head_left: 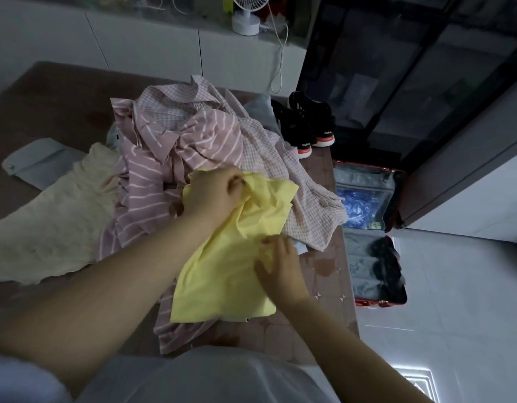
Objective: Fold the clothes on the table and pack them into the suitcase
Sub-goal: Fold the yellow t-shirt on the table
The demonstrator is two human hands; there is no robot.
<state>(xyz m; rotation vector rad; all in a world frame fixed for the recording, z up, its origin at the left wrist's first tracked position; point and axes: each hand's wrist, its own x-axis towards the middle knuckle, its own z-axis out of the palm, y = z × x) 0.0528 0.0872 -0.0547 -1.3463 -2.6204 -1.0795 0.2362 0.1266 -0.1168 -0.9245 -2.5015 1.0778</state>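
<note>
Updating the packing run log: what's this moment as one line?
phase: folding | left hand grips yellow garment | right hand pinches yellow garment | suitcase open on floor | other clothes unfolded on table

Dim indoor light, cool muted cast, yellow garment the brightest patch, cabinet fronts above and right of it almost black, hard white glare on floor tiles below-right, shirt beneath it blurred, straight lines bowed toward frame edges.

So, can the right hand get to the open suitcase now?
Probably yes: the suitcase lies open on the floor beside the table, nothing between, though the right hand pinches the yellow garment.
</note>
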